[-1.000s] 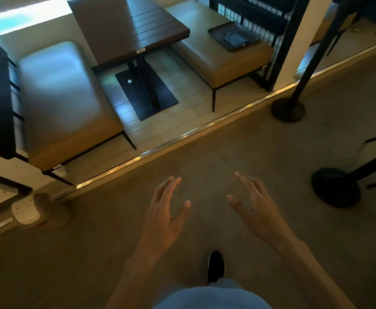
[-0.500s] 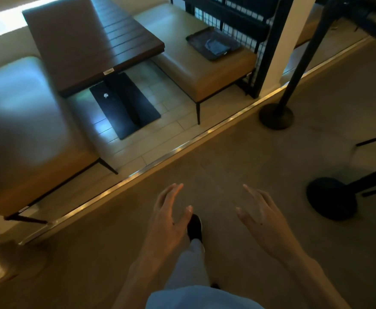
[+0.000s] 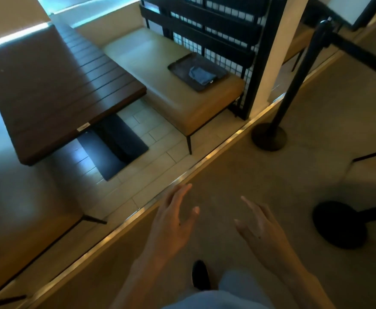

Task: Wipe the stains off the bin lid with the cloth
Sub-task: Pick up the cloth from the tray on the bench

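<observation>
So the cloth point(image 3: 201, 75) is a crumpled blue bundle sitting on a dark tray point(image 3: 178, 64) in the upper middle of the frame, on the near end of a tan bench point(image 3: 171, 99). Both hands are low in the frame and well apart from it — the left hand point(image 3: 171, 224) and right hand point(image 3: 263, 228) hover empty over the floor, fingers straight and spread. The cloth lies up and a bit right of the left hand, roughly straight above the gap between the two, so neither looks clearly nearer. The tray's long axis runs diagonally, upper left to lower right. A metal floor strip point(image 3: 204, 159) and a step onto tile sit between — the dark table point(image 3: 55, 90) crowds the left, a black stanchion base point(image 3: 268, 136) the right. No bin lid in view.
</observation>
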Demonstrator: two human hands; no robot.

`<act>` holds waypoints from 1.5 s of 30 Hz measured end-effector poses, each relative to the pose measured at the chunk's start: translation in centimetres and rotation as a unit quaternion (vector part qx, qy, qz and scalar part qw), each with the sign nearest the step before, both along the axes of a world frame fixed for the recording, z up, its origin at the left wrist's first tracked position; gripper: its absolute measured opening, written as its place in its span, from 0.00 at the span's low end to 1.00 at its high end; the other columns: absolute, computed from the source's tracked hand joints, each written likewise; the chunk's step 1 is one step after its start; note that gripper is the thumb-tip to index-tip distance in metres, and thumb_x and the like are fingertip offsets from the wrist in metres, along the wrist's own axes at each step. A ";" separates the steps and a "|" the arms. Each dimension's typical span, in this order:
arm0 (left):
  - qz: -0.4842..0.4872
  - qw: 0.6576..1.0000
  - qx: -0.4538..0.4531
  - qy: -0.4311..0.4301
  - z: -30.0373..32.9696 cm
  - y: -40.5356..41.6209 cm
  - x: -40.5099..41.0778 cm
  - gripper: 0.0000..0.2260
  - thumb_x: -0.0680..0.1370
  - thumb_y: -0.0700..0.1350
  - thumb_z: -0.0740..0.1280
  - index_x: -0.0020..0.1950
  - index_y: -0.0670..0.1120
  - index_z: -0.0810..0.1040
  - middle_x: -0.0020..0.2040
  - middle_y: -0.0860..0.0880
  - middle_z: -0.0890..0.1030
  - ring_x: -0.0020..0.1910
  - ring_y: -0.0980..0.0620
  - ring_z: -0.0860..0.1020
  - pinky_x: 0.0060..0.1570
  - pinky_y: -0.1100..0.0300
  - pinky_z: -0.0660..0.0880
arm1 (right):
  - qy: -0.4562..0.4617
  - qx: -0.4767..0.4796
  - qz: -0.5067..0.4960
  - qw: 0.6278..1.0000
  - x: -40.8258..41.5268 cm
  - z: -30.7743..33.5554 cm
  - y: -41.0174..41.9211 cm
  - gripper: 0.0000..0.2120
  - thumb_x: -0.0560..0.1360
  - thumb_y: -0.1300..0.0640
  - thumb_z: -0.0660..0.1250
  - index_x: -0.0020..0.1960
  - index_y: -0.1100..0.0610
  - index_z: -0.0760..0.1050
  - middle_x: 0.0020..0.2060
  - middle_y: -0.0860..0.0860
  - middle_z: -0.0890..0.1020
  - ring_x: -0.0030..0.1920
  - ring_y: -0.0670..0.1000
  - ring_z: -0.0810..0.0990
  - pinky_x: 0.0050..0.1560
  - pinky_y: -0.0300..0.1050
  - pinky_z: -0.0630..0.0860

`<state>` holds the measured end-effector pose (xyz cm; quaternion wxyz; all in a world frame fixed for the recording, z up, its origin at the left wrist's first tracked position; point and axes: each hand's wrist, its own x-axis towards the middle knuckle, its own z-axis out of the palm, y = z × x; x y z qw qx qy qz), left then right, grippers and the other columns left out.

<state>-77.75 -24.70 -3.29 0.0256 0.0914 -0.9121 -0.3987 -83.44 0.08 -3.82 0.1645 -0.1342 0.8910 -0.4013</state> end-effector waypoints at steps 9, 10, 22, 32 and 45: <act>-0.011 1.000 0.010 0.003 -0.7 -0.8 -12.2 0.28 0.78 0.64 0.60 0.77 0.63 0.58 0.74 0.59 0.60 0.72 0.58 0.64 0.64 0.50 0.76 | -0.018 -0.010 -0.008 1.000 -11.4 -1.1 -1.8 0.31 0.76 0.31 0.57 0.76 0.38 0.57 0.67 0.36 0.64 0.67 0.40 0.67 0.63 0.40 0.67; -0.011 1.000 0.013 0.006 -0.7 -0.8 -13.8 0.27 0.78 0.64 0.59 0.76 0.63 0.58 0.74 0.59 0.60 0.72 0.58 0.65 0.63 0.50 0.76 | -0.021 -0.012 -0.005 1.000 -13.1 -1.2 -1.9 0.30 0.76 0.31 0.58 0.76 0.37 0.57 0.68 0.36 0.64 0.67 0.40 0.66 0.63 0.40 0.66; 0.072 0.997 -0.009 0.000 0.5 0.7 -32.9 0.27 0.79 0.59 0.62 0.77 0.58 0.61 0.76 0.54 0.61 0.73 0.59 0.63 0.60 0.73 0.63 | 0.004 -0.016 0.079 0.997 -37.1 1.2 -1.9 0.35 0.73 0.27 0.56 0.76 0.40 0.58 0.68 0.38 0.62 0.66 0.42 0.68 0.60 0.38 0.68; 0.102 0.995 0.014 -0.005 0.5 -0.4 -45.0 0.27 0.81 0.56 0.64 0.78 0.60 0.60 0.77 0.58 0.59 0.74 0.59 0.61 0.68 0.59 0.69 | 0.005 -0.020 0.101 0.995 -49.3 1.4 -4.0 0.32 0.74 0.32 0.59 0.75 0.39 0.57 0.70 0.39 0.61 0.68 0.42 0.65 0.58 0.39 0.68; 0.102 0.993 0.055 -0.022 -1.8 -7.2 -62.3 0.27 0.80 0.57 0.64 0.77 0.64 0.57 0.76 0.61 0.57 0.73 0.58 0.62 0.68 0.50 0.72 | 0.008 0.029 0.123 0.992 -64.8 -0.4 -11.7 0.28 0.78 0.38 0.61 0.75 0.38 0.57 0.69 0.36 0.61 0.62 0.20 0.55 0.49 0.19 0.64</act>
